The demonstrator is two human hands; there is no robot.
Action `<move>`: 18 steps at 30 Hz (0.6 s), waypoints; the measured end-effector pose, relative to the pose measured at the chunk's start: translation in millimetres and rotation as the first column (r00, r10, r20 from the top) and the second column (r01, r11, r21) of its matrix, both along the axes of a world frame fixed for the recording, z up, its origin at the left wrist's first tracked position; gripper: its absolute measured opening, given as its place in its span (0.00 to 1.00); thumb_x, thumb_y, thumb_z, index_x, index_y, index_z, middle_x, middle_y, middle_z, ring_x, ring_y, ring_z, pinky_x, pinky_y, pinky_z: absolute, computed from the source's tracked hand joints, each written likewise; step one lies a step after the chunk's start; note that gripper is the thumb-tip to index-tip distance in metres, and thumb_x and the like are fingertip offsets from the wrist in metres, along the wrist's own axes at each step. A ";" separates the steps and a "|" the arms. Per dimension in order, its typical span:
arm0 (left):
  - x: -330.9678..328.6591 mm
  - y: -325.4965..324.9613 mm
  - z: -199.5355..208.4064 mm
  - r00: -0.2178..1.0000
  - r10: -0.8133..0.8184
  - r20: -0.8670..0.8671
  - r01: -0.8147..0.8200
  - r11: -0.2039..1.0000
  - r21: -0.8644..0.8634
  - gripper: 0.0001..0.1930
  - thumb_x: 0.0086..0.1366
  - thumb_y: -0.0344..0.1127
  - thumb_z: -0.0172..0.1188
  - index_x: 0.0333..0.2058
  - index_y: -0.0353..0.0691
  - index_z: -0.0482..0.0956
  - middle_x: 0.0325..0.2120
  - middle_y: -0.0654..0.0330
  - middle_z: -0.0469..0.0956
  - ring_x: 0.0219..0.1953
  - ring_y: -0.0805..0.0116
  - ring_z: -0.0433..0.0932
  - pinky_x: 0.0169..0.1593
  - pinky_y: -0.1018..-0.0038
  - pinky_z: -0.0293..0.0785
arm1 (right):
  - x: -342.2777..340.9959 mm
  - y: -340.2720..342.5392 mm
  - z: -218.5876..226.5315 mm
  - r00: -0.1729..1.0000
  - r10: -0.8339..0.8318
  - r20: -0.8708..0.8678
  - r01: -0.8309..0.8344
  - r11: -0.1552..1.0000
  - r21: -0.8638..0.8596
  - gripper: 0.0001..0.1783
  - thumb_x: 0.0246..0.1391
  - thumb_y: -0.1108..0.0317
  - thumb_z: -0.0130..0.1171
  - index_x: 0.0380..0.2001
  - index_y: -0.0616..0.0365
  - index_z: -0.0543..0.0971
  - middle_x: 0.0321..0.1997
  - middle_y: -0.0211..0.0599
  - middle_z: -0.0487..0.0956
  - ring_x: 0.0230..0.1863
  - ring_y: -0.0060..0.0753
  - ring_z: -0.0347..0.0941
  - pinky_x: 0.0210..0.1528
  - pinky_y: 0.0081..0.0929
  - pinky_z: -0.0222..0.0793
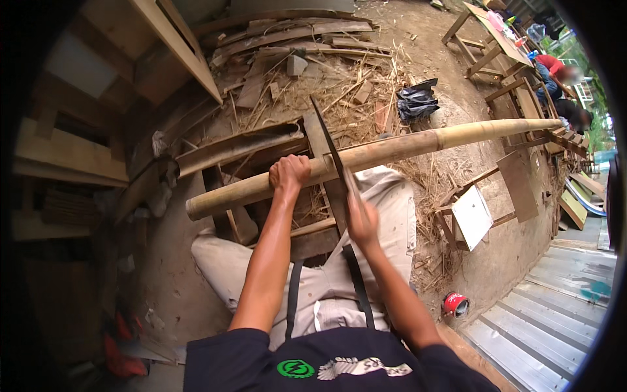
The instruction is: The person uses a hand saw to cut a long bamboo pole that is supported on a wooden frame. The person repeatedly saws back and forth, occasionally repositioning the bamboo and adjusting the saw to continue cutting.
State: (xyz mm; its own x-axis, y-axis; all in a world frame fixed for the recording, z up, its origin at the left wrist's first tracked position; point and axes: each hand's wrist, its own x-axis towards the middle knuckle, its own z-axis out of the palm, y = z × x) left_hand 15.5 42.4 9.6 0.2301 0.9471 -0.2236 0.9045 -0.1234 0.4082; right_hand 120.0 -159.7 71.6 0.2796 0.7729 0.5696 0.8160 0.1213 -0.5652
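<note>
A long bamboo pole [405, 145] lies across in front of me, resting on a low wooden frame [317, 140]. My left hand [289, 173] is wrapped around the pole, left of the blade. With my right hand [361, 219] I grip a handsaw [332, 140]; its handle is mostly hidden by my fingers, which are slightly blurred. The dark blade points away from me and crosses the bamboo where it lies over the frame. How deep the teeth sit in the bamboo I cannot tell. Behind the pole lies a split half of bamboo [241, 149], hollow side showing.
Wood strips [300, 39] and shavings cover the ground ahead. A black plastic bag [418, 99] lies beyond the pole. To the right are a small stool with a white top [471, 217], a red can [456, 304] and metal sheeting [522, 333]. People [552, 75] are at far right.
</note>
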 end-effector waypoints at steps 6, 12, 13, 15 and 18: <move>-5.5 10.1 3.2 1.000 -0.001 0.029 0.002 0.998 -0.067 0.26 0.60 0.47 0.44 0.33 0.29 0.85 0.35 0.33 0.80 0.43 0.34 0.80 0.51 0.53 0.75 | -18.9 -33.5 -45.8 0.711 0.003 -0.704 -0.155 0.976 -0.152 0.19 0.67 0.61 0.49 0.22 0.60 0.72 0.16 0.25 0.67 0.18 0.18 0.62 0.21 0.26 0.57; -10.2 12.2 -13.5 0.998 -0.068 0.015 0.068 0.998 0.013 0.26 0.64 0.47 0.44 0.20 0.31 0.80 0.21 0.41 0.80 0.24 0.43 0.79 0.35 0.50 0.76 | 3.4 -126.7 -48.0 0.702 -0.130 -0.700 -0.160 0.929 -0.333 0.17 0.62 0.63 0.54 0.21 0.61 0.71 0.13 0.30 0.66 0.15 0.20 0.62 0.19 0.28 0.57; -10.3 10.2 -14.2 0.998 -0.059 0.031 0.058 0.997 0.056 0.26 0.64 0.47 0.44 0.19 0.30 0.80 0.20 0.41 0.79 0.23 0.43 0.79 0.34 0.50 0.76 | 7.9 -116.9 -42.8 0.704 -0.100 -0.703 -0.164 0.940 -0.298 0.18 0.62 0.63 0.54 0.21 0.61 0.71 0.13 0.29 0.65 0.15 0.20 0.61 0.19 0.28 0.57; -10.8 4.1 -14.1 0.997 -0.042 0.059 0.037 0.996 0.085 0.26 0.64 0.47 0.45 0.22 0.29 0.82 0.21 0.39 0.80 0.26 0.41 0.81 0.34 0.52 0.76 | 11.7 -94.2 -30.3 0.732 -0.164 -0.661 -0.083 0.942 -0.326 0.18 0.63 0.63 0.54 0.20 0.61 0.70 0.13 0.26 0.64 0.16 0.18 0.58 0.19 0.25 0.55; -10.6 -9.4 -14.5 0.997 -0.039 0.068 0.027 0.986 0.162 0.26 0.64 0.47 0.45 0.24 0.30 0.83 0.23 0.40 0.81 0.27 0.43 0.82 0.35 0.52 0.77 | 4.4 -71.8 -15.9 0.643 -0.053 -0.764 -0.124 0.977 -0.172 0.18 0.64 0.64 0.54 0.21 0.61 0.70 0.14 0.24 0.64 0.17 0.17 0.57 0.20 0.25 0.55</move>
State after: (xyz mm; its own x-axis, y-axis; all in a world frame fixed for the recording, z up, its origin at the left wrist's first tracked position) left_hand 4.9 32.9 -4.9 0.2715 0.9611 -0.0509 0.8687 -0.2219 0.4429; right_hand 124.5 -231.5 55.7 0.5147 0.8573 0.0077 0.0827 -0.0406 -0.9957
